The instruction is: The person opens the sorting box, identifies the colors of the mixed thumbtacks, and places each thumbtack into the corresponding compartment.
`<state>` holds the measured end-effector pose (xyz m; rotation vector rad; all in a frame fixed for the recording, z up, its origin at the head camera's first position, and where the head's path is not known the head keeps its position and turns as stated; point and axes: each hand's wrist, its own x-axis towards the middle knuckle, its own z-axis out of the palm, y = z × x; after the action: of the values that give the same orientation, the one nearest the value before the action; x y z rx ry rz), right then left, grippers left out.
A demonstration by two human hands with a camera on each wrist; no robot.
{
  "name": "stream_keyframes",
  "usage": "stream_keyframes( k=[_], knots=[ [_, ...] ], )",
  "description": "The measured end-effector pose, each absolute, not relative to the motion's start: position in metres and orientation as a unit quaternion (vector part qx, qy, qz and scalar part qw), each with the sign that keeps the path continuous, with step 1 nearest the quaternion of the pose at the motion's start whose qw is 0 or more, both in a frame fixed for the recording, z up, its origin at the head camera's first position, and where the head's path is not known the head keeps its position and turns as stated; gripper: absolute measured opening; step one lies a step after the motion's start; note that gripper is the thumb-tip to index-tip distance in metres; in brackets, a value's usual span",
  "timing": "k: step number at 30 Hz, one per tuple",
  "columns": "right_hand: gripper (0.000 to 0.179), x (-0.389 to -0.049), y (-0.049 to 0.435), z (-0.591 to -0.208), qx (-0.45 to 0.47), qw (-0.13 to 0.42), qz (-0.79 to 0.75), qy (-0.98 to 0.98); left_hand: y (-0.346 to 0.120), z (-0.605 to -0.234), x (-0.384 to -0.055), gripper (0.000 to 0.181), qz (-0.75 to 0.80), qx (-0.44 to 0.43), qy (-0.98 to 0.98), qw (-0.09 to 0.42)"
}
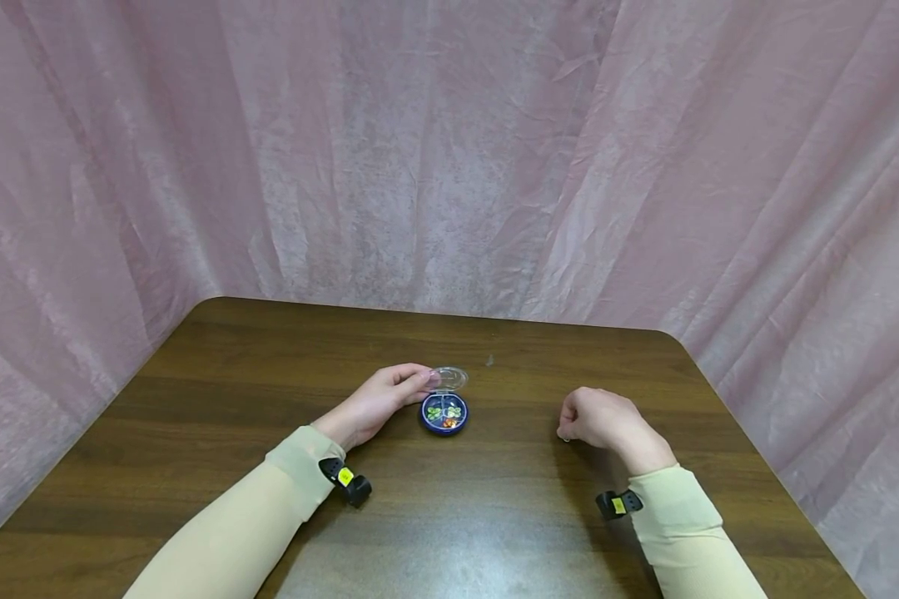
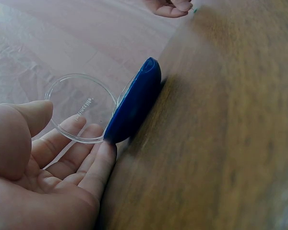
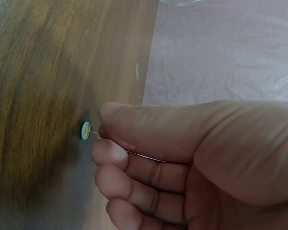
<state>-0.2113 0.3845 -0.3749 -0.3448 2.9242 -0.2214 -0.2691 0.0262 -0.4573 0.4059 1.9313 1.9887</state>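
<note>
A round blue pill case stands on the table with its clear lid raised. Its compartments hold small green, white and orange pieces. My left hand holds the lid between the thumb and fingers. In the left wrist view, one fingertip also touches the base's edge. Well to the right, my right hand pinches the thin gold pin of a pale green thumbtack between thumb and forefinger. The tack's flat head points down, close to the tabletop; whether it touches is unclear.
The brown wooden table has rounded far corners. Behind it and at both sides hangs a pink curtain. A small pale mark shows on the wood behind the case.
</note>
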Motion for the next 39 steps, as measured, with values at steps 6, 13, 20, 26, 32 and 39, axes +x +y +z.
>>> stream_keyframes(
  k=[6, 13, 20, 26, 32, 39],
  knots=[
    [0.026, -0.210, 0.385, -0.376, -0.121, 0.091, -0.067, 0.986, 0.026, -0.458, -0.269, 0.035, 0.700, 0.145, 0.679, 0.166],
    [0.028, -0.211, 0.387, -0.376, -0.118, 0.096, -0.066, 0.986, 0.026, -0.457, -0.270, 0.035, 0.702, 0.144, 0.678, 0.167],
    [0.027, -0.211, 0.390, -0.375, -0.113, 0.096, -0.064, 0.987, 0.026, -0.456, -0.269, 0.035, 0.703, 0.140, 0.676, 0.171],
    [0.034, -0.227, 0.409, -0.398, -0.145, 0.100, -0.080, 0.981, 0.025, -0.458, -0.270, 0.036, 0.703, 0.142, 0.676, 0.171],
    [0.033, -0.214, 0.394, -0.379, -0.128, 0.105, -0.064, 0.984, 0.025, -0.457, -0.269, 0.036, 0.699, 0.143, 0.679, 0.172],
    [0.033, -0.209, 0.389, -0.376, -0.116, 0.105, -0.058, 0.986, 0.026, -0.456, -0.267, 0.034, 0.700, 0.142, 0.679, 0.168]
  ],
)
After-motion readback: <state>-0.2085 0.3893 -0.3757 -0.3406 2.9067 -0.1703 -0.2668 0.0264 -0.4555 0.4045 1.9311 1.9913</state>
